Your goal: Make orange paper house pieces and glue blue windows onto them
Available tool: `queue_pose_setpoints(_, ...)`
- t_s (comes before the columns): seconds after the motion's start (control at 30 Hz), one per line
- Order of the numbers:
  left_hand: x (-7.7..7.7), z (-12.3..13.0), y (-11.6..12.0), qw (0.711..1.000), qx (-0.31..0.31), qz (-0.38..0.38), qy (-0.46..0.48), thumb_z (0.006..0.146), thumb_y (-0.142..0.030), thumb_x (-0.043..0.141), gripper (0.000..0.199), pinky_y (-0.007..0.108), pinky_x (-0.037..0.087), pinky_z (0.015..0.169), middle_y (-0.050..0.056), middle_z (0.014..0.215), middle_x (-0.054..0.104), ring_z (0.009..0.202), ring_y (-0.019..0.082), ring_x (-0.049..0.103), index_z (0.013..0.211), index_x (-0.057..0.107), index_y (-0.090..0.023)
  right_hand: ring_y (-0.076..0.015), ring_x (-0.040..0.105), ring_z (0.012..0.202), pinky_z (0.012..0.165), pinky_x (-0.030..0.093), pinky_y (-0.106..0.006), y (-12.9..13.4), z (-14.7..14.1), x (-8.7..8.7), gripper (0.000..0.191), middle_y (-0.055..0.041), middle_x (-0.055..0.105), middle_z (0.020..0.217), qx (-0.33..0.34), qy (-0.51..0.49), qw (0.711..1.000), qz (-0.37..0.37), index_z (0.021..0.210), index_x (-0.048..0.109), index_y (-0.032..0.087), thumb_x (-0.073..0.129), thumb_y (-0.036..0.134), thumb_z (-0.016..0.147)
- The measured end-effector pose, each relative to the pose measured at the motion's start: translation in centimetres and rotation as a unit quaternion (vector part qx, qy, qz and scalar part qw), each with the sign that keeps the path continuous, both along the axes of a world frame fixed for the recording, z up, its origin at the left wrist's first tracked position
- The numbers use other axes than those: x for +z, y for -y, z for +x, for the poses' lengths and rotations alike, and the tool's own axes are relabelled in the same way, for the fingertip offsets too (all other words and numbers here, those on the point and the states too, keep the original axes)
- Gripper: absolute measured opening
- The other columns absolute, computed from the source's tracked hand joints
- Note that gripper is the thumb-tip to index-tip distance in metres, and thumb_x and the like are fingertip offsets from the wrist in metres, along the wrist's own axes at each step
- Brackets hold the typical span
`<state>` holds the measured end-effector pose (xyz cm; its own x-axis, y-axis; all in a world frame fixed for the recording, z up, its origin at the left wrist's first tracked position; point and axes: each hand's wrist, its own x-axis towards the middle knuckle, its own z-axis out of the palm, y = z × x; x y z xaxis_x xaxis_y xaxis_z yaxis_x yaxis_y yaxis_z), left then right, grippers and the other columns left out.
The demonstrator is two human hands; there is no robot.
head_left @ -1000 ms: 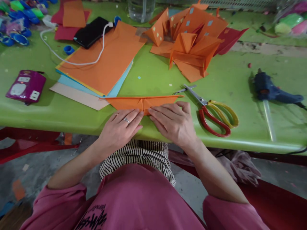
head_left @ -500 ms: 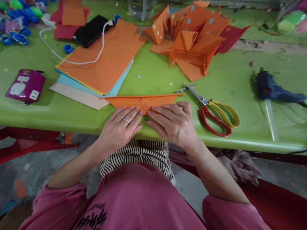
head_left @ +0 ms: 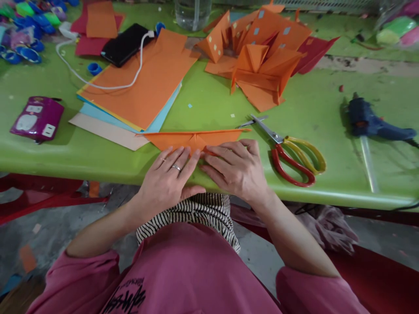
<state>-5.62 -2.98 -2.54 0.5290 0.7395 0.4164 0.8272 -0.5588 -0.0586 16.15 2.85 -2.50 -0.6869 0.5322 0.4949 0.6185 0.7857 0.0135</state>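
Note:
A folded strip of orange paper lies near the table's front edge, long side away from me, with creases meeting at its middle. On its near edge rest the fingertips of my left hand, which is open, fingers flat and slightly spread, thumb pointing right. My right hand is bent over the paper's right half, fingers together and closed on the near edge. The tips of those fingers are partly hidden. To the right lie scissors with one red and one yellow handle, blades apart, close to the paper's right tip.
Orange sheets lie over blue and beige ones, topped by a black phone with a white cable. Folded orange pieces stand behind. A glue gun lies right, a purple packet left. The green table ends near my lap.
My left hand has shifted slightly right along the near edge; its fingers have spread and its thumb has swung out. The right hand and the paper are nearly unmoved.

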Motion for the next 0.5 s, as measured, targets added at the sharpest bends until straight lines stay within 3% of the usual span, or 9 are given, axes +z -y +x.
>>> queue_pose_setpoints(0.17,-0.3,0.3,0.1,1.0,0.014,-0.019,-0.002,0.099,-0.066,0.042,0.074,0.048,0.041,0.115,0.02,0.136,0.067,0.125,0.032,0.064,0.14,0.059,-0.007,-0.0214,0.065,0.101,0.095,0.037,-0.041,0.3,0.2,0.1,0.024,-0.001,0.079,0.117,-0.002,0.005,1.0,-0.021,0.118,0.073,0.025,0.062,0.035,0.099)
queue_pose_setpoints(0.33,-0.4,0.3,0.1,0.999,0.017,-0.036,0.007,0.099,-0.066,0.042,0.07,0.053,0.037,0.119,0.018,0.136,0.068,0.124,0.032,0.065,0.14,0.06,-0.012,-0.0263,0.064,0.12,0.106,0.034,-0.046,1.5,0.5,0.4,0.039,-0.0055,0.072,0.134,-0.014,0.021,0.998,-0.057,0.136,0.064,0.023,0.061,0.035,0.1)
queue_pose_setpoints(0.5,-0.4,0.2,0.1,1.0,0.015,-0.026,0.001,0.099,-0.066,0.042,0.071,0.055,0.036,0.119,0.018,0.134,0.069,0.121,0.032,0.067,0.139,0.061,-0.011,-0.029,0.059,0.131,0.112,0.031,-0.05,2.5,2.5,0.5,0.038,-0.0048,0.072,0.135,-0.05,0.03,0.997,-0.057,0.135,0.064,0.024,0.059,0.038,0.1)
